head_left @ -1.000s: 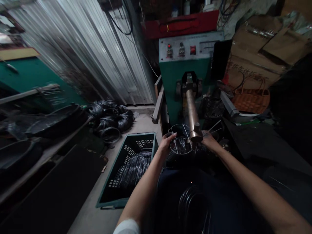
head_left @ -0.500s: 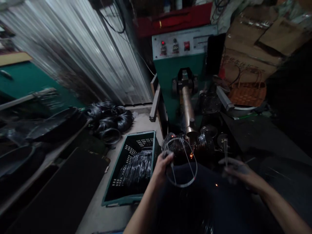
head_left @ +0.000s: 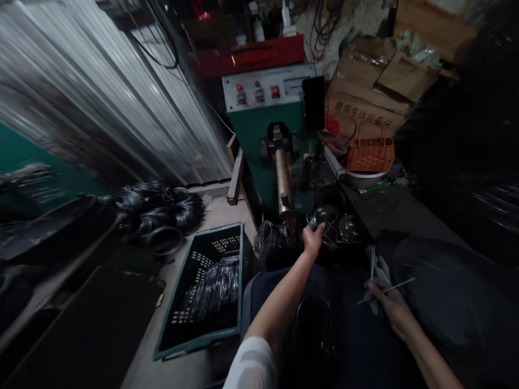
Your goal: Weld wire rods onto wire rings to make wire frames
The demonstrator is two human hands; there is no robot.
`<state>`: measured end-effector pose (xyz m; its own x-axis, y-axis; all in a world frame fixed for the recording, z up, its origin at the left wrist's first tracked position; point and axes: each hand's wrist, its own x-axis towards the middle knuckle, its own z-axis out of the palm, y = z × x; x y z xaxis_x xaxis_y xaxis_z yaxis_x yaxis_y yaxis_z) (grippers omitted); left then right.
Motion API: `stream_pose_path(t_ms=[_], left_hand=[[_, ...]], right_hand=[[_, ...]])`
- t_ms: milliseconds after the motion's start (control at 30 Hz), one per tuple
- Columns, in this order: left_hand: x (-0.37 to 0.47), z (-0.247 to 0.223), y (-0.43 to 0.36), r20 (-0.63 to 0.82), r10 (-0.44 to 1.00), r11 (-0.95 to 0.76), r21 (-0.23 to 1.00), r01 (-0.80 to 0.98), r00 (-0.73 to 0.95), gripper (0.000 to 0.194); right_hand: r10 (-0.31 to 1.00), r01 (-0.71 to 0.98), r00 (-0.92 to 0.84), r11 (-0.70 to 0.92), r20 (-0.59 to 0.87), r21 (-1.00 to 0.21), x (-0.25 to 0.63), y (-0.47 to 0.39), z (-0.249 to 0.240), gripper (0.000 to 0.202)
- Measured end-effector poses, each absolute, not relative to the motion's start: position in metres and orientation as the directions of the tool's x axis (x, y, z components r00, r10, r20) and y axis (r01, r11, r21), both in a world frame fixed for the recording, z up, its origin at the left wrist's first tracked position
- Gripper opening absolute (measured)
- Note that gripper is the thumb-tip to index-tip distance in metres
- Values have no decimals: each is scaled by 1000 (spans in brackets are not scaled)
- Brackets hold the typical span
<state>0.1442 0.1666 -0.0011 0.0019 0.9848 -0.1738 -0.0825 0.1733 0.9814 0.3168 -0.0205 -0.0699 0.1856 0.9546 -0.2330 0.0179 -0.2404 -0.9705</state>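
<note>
My left hand reaches forward over my lap, its fingers closed at a pile of metal wire rings to the right of the machine's arm. Whether it grips one ring or several is hard to tell. At the right, my right hand is closed on thin metal rods; one lies across the fingers and others point up. A bundle of wire rings hangs below the machine's metal arm. More dark rings lie on my lap.
A green crate holding wire pieces stands at the left, with black wire coils behind it. The green machine is in front. A wicker basket and cardboard are at the back right.
My left hand has moved forward and right to the ring pile, and the crossed ring it held is no longer in it. The sparks are gone. The view has shifted right.
</note>
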Motion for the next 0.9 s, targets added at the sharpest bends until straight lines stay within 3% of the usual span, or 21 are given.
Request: stream_pose_path(t_ms=[133,233,300,400,433,500,567,667,767,900], left_hand=[[121,-19,147,-183,983,183,983,7,8,29],[77,-40,94,-140,990,125,947,296,31,25],[49,-50,50,-156,985,83,811,580,76,24],[24,-56,-6,-303,943,29,493,869,141,13],[21,-57,-19,-362,918,-5,391,920,159,8],[20,-56,-33,-444,876,-85,245,966,190,18],[19,-52,-38,-453,864,-146,187,971,217,25],[14,-46,-46,-389,892,-156,215,964,231,25],[8,-52,-68,-334,907,-124,371,920,257,17],[2,-72,-93,-312,909,23,700,714,277,49]], right_hand=[[952,-25,175,-249,-250,-968,321,-21,-65,37],[947,-28,138,-291,-291,-956,325,-21,-67,43],[942,-15,121,-313,-312,-950,327,-19,-70,47],[946,12,104,-309,-306,-951,324,-12,-73,46],[950,22,97,-300,-296,-954,321,-10,-73,44],[958,50,86,-277,-272,-959,315,-7,-70,40],[965,93,83,-255,-248,-963,308,-7,-66,37],[971,146,103,-230,-216,-962,299,-11,-59,36],[971,179,109,-231,-215,-956,289,-17,-51,34],[977,201,53,-213,-207,-956,271,-31,-36,27]])
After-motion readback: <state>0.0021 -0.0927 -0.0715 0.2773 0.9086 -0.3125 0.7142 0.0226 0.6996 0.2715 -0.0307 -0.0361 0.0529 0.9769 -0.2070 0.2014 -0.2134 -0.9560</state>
